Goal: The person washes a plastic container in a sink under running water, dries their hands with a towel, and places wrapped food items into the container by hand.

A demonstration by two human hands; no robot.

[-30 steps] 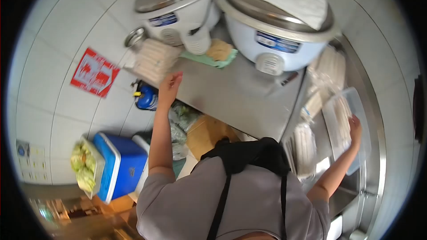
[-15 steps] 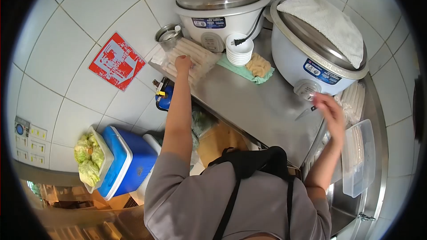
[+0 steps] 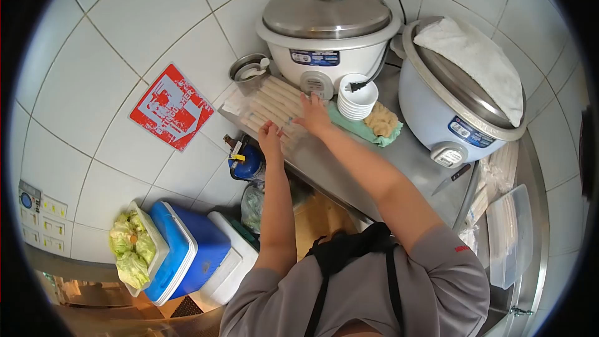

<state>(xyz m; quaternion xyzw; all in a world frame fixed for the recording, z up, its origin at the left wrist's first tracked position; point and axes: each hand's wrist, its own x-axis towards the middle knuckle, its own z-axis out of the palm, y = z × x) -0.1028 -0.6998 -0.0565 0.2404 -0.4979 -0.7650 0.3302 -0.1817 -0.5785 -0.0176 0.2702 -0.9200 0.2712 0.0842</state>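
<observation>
A clear plastic bag of long pale sticks lies on the left end of the steel counter. My left hand has its fingers pinched on the near edge of the bag. At the bag's right end, my right hand has thumb and fingers on the plastic, gripping it. What the sticks are cannot be made out. A metal pot with a white spoon in it stands just behind the bag. Over by the right-hand cooker lies a knife, out of both hands.
Two large rice cookers stand at the back and right. Stacked white bowls with a plug on top sit beside a green cloth. A blue cooler and lettuce tub are lower left; a plastic container is at right.
My right hand has moved left from beside the knife to the bag, joining my left hand there. The knife stays on the counter. The camera view has shifted slightly.
</observation>
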